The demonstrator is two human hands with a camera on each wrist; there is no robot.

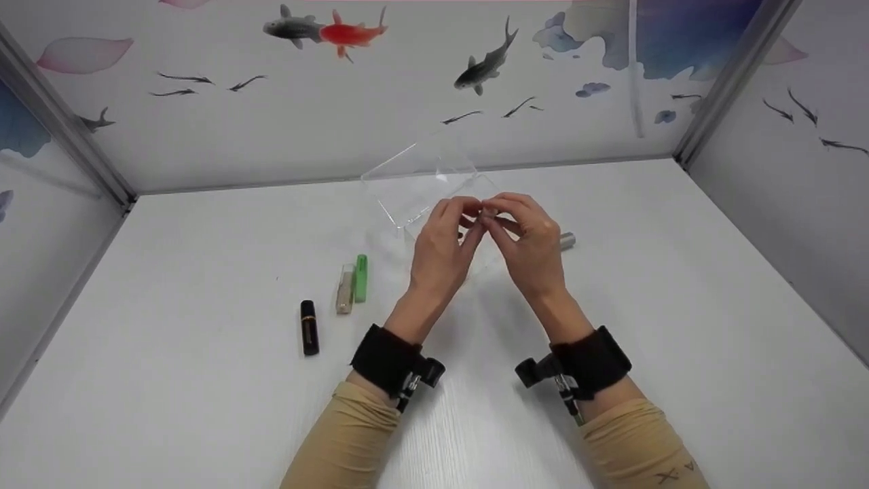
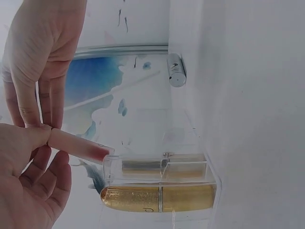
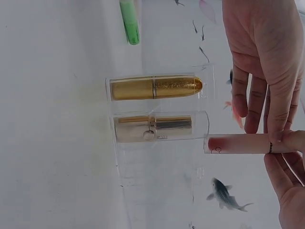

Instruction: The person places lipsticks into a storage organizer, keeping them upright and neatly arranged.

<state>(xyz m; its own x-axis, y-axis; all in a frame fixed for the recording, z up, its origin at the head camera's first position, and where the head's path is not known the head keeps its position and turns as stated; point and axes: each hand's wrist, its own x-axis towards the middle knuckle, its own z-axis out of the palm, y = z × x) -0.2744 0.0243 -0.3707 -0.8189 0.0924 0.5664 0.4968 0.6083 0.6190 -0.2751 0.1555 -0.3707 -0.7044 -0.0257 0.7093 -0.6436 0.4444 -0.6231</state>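
Just above the clear acrylic organizer (image 2: 113, 168), a pinkish lip gloss tube (image 3: 240, 143) points down from the left hand (image 1: 440, 248) and right hand (image 1: 535, 248), thumbs and fingertips pinching its upper end; its lower end nears the organizer's rim, contact unclear.

Pale pink, translucent slim tube (image 3: 243, 144), reddish at bottom end, small dark outline logo there, thin dark band near the top. Roughly upright, red end down, leaning a bit in left wrist view. Left hand (image 1: 440, 246) and right hand (image 1: 534, 248) both pinch it by the banded end. Clear of the counter (image 1: 204, 407).
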